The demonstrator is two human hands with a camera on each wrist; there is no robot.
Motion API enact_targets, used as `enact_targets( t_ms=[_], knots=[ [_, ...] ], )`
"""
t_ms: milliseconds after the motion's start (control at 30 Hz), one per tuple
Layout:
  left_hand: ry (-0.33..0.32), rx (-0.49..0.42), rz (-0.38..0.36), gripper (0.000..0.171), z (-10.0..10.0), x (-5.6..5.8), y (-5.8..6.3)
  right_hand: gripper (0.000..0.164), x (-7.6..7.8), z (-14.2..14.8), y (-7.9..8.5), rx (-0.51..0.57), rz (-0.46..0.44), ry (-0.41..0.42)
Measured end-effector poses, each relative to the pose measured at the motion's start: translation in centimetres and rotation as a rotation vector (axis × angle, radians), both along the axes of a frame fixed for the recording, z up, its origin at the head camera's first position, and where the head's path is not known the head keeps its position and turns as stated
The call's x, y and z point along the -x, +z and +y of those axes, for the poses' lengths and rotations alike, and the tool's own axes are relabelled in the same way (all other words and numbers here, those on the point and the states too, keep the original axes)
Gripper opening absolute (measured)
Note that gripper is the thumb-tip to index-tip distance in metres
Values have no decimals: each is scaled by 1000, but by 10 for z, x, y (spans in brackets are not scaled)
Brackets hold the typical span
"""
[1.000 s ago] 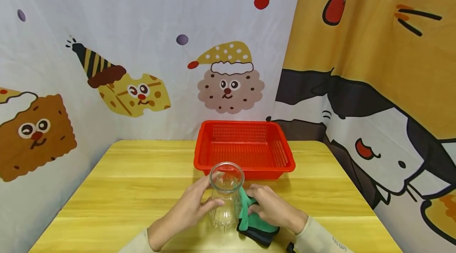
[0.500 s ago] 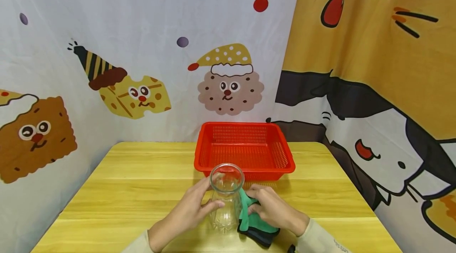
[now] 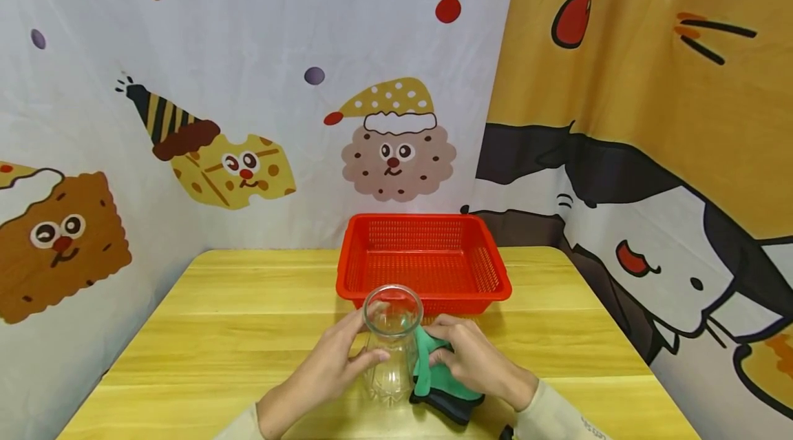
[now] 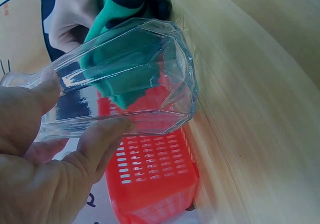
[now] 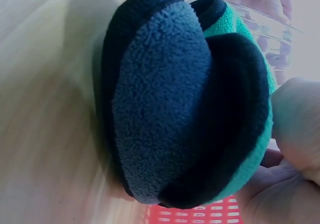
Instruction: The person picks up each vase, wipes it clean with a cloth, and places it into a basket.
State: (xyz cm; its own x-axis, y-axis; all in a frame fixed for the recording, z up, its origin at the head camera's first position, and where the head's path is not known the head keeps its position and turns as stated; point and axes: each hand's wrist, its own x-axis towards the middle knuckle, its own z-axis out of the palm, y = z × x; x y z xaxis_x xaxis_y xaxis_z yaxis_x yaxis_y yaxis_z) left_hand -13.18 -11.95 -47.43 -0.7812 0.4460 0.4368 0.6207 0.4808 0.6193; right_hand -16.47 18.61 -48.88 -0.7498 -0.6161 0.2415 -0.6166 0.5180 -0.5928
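A clear glass vase [image 3: 390,364] with a flared rim and a faceted lower part stands near the front of the table. My left hand [image 3: 331,361] grips it from the left, the thumb on the near side and the fingers around the far side. On its right, my right hand [image 3: 473,361] pinches a folded cleaning cloth [image 3: 442,381], green with a dark grey side and black edging. The cloth lies against the glass. Through the vase in the left wrist view, the green fabric [image 4: 122,63] shows behind the wall. The right fingertips are partly hidden in the folds.
Behind the vase sits a red plastic basket [image 3: 427,299] with perforated walls and nothing inside. The wooden table [image 3: 248,316] reaches back to a printed cloth backdrop [image 3: 260,27]. A small black item [image 3: 506,432] lies by the right sleeve.
My right hand and the cloth shift very slightly against the side of the vase. The left hand keeps its grip, and the vase stays in place. The head view drifts a little.
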Motion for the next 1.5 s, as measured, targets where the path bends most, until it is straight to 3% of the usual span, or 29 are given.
enact_targets(
  t_ms=[1200,1500],
  knots=[
    [-18,-17,2,68,0,1,1,43,-5,-11,18,277,147,-85],
    [-16,-22,-27,67,0,0,1,41,-5,-11,20,324,108,-91]
  ],
)
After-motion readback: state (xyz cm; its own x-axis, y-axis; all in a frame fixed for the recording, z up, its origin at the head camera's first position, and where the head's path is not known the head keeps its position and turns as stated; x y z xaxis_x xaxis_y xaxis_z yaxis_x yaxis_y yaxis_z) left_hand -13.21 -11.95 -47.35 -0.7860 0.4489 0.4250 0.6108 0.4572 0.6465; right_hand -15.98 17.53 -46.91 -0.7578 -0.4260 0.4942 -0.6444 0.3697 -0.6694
